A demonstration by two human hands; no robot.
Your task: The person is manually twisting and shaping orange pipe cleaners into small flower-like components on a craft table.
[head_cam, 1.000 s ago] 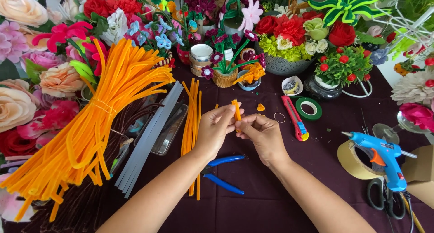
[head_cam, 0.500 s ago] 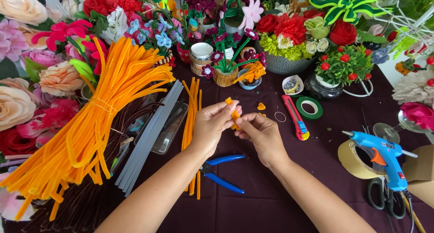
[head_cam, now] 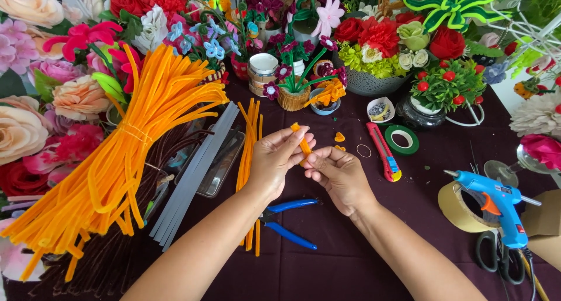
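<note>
Orange pipe-cleaner piece (head_cam: 303, 143) — pinched between both hands above the dark worktop (head_cam: 350, 260): left hand (head_cam: 277, 161) grips its upper part, right hand (head_cam: 339, 175) its lower end. Blue-handled pliers (head_cam: 289, 219) lie just below the wrists; loose orange stems (head_cam: 250, 161) left; red cutter (head_cam: 384, 152) right.

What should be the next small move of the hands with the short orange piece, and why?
Probably another small twist or bend: both hands, left and right, pinch the short orange pipe cleaner piece between fingertips above the dark tablecloth, its top end already curled.
</note>
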